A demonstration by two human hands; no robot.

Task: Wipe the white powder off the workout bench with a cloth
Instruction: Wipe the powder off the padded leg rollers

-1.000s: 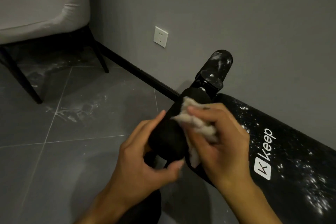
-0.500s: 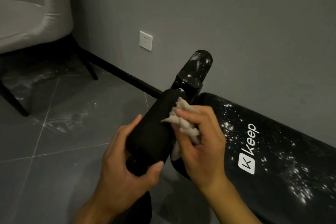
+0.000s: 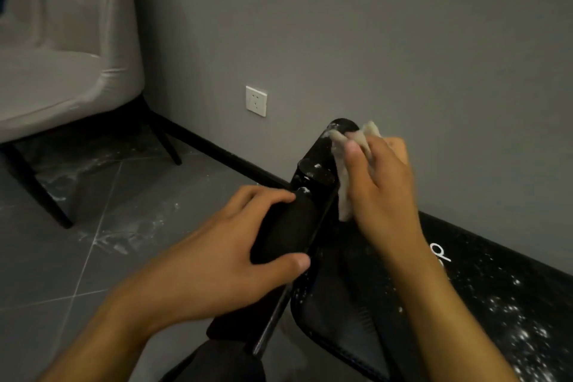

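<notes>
The black workout bench (image 3: 483,298) runs along the wall at the right, its pad speckled with white powder. At its near end a black foam roller (image 3: 285,232) lies under my left hand (image 3: 223,257), whose fingers and thumb curl round it. Beyond it a second black roller (image 3: 322,152) stands up, dusted with powder at its top. My right hand (image 3: 381,192) grips a crumpled whitish cloth (image 3: 350,146) and presses it against the right side of that far roller. Part of the cloth hangs below my palm.
A grey upholstered chair (image 3: 59,77) on black legs stands at the left. White powder is smeared on the dark floor tiles (image 3: 102,236) beneath it. A white wall socket (image 3: 256,101) sits low on the grey wall, above a black skirting board (image 3: 217,149).
My right hand has carried the cloth from the near roller up to the far roller's top. My left hand has shifted its grip on the near roller. The view moved closer.
</notes>
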